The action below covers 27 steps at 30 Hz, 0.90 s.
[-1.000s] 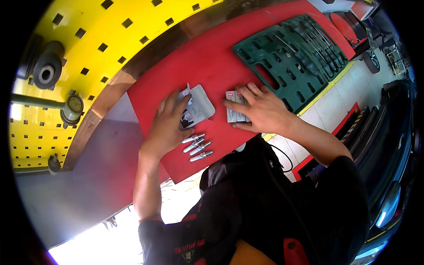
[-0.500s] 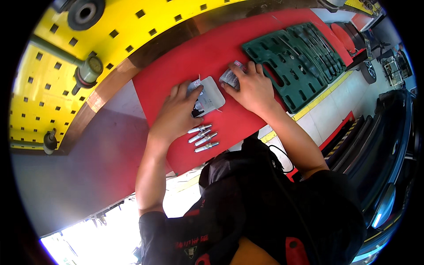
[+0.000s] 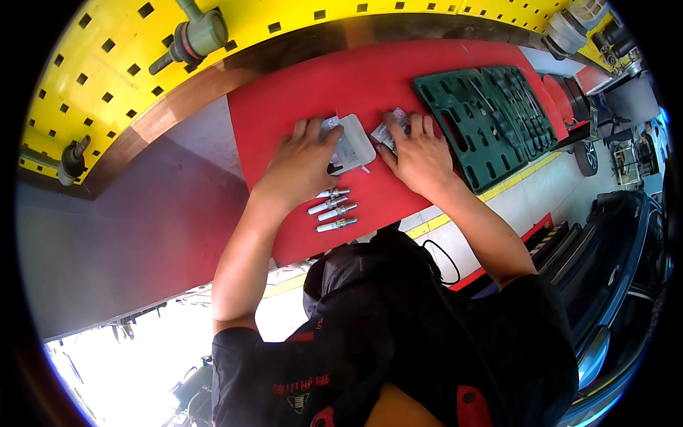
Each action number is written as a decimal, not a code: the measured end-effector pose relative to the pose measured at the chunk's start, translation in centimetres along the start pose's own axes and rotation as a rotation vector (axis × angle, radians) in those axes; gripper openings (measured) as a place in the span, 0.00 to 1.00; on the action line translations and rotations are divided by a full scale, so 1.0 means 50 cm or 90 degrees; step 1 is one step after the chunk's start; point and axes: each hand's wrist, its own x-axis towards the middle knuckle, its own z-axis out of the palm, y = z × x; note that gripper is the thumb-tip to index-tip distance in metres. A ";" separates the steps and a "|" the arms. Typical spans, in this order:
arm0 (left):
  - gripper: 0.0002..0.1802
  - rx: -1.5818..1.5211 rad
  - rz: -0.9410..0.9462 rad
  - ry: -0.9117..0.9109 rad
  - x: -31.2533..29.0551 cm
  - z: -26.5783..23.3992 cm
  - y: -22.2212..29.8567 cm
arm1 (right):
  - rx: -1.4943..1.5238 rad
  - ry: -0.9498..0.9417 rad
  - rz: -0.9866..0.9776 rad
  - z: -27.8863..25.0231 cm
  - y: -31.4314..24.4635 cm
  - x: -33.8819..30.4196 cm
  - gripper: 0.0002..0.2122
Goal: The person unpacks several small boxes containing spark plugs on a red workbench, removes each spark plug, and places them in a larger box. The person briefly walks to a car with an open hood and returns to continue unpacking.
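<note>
My left hand (image 3: 300, 164) lies over a small white-and-grey cardboard box (image 3: 353, 151) with an end flap folded out. Its fingers and thumb are closed around the box's left side, hiding part of it. To the right, my right hand (image 3: 421, 158) is closed on a second small printed box (image 3: 384, 134), mostly covered by the fingers. Several spark plugs (image 3: 336, 212), white with metal ends, lie in a loose row below my left hand. The hand partly hides the uppermost plug.
Both boxes rest on a red tabletop (image 3: 292, 92). A green tool case (image 3: 469, 128) with tools in its slots lies open to the right. Behind rises a yellow pegboard (image 3: 107, 78) with metal parts. A dark car (image 3: 605, 285) stands at the right.
My view has shifted, so the table and pegboard sit differently in the picture. Both hands stay on the same boxes, with little visible movement of the fingers.
</note>
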 end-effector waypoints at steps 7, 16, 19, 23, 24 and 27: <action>0.52 -0.002 -0.006 0.001 -0.003 0.001 0.004 | 0.027 0.024 0.049 0.009 0.009 0.026 0.28; 0.51 0.007 -0.021 -0.001 -0.003 -0.007 0.025 | 0.284 0.059 0.071 -0.019 -0.022 0.075 0.29; 0.48 0.016 -0.029 -0.029 0.003 -0.005 0.031 | 0.263 0.059 0.084 -0.023 -0.077 0.092 0.30; 0.50 0.009 -0.020 -0.001 -0.003 0.004 0.026 | 0.191 0.046 0.109 0.009 -0.102 0.097 0.30; 0.51 0.002 -0.024 0.001 -0.005 0.005 0.029 | 0.188 0.044 0.114 0.007 -0.098 0.092 0.29; 0.53 -0.024 -0.022 0.008 -0.004 0.009 0.022 | 0.177 0.046 0.110 0.010 -0.080 0.089 0.28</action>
